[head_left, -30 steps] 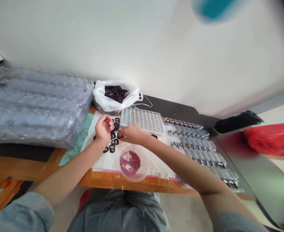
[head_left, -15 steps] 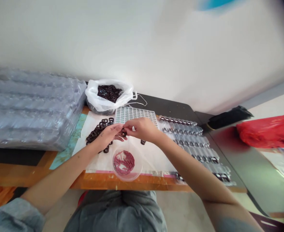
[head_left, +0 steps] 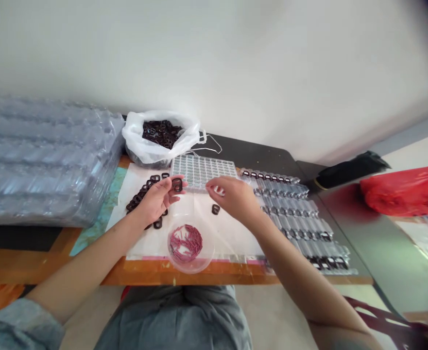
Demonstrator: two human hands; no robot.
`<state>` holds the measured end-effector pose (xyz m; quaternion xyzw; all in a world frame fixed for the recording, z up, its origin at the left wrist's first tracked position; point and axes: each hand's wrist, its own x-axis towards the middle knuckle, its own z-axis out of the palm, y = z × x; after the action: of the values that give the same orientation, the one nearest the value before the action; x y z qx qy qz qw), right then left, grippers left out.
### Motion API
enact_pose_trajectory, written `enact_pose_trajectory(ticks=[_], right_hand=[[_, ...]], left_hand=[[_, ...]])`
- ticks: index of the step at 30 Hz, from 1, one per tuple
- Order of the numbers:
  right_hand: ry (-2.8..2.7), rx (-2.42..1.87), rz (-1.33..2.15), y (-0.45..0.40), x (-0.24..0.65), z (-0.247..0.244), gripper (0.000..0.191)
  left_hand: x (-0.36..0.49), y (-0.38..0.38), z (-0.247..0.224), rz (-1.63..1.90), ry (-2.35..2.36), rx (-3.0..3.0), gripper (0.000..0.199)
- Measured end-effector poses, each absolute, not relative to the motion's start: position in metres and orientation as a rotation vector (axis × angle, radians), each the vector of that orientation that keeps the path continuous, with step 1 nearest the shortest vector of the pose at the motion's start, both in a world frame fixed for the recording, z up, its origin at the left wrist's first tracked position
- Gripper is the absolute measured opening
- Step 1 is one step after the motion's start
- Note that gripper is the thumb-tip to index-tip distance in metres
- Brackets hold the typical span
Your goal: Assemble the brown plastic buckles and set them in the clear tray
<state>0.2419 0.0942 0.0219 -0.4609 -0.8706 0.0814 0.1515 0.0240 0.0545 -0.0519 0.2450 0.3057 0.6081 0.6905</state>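
Observation:
My left hand [head_left: 157, 198] holds a dark brown buckle-like piece [head_left: 177, 184] between thumb and fingers, in front of the gridded tray [head_left: 202, 171]. My right hand [head_left: 231, 194] is at the tray's front right edge, thumb and forefinger pinched together; whatever is between them is too small to make out. One loose dark piece [head_left: 215, 209] lies on the white paper just below my right hand. A heap of dark pieces [head_left: 138, 199] lies left of my left hand. Nearer me stands a round clear tub [head_left: 186, 244] with small reddish sticks.
A white plastic bag [head_left: 144, 150] full of dark pieces stands behind the heap. Large plastic-wrapped packs [head_left: 42, 165] fill the left. Rows of clear plastic holders [head_left: 290, 209], some with dark pieces, lie at right. Beyond are black [head_left: 352, 170] and red bundles [head_left: 405, 189].
My hands have moved apart. The left still holds the dark piece, now turned to show its openings; the right has shifted right toward the tray's edge. The camera view has shifted slightly.

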Motion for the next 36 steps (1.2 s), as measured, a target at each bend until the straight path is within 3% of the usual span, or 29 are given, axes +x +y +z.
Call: enact_pose_trajectory(ticks=[5, 11, 25, 31, 36], right_hand=[[-2.45, -1.659, -0.058, 0.172, 0.263, 0.003, 0.023], [-2.464, -1.836, -0.148, 0.231, 0.291, -0.01, 0.033], [-2.502, -1.835, -0.054, 0.254, 0.298, -0.015, 0.019], [-2.409, -1.689, 0.113, 0.211, 0.279, 0.005, 0.023], [-2.347, -0.996, 0.557, 0.13, 0.234, 0.015, 0.013]], left_hand=[[0.026, 0.054, -0.049, 1.344, 0.683, 0.495, 0.029], [0.026, 0.055, -0.053, 1.337, 0.669, 0.501, 0.041], [0.028, 0.055, -0.055, 1.318, 0.681, 0.46, 0.051], [0.03, 0.053, -0.054, 1.332, 0.711, 0.448, 0.051], [0.033, 0.052, -0.053, 1.297, 0.754, 0.446, 0.04]])
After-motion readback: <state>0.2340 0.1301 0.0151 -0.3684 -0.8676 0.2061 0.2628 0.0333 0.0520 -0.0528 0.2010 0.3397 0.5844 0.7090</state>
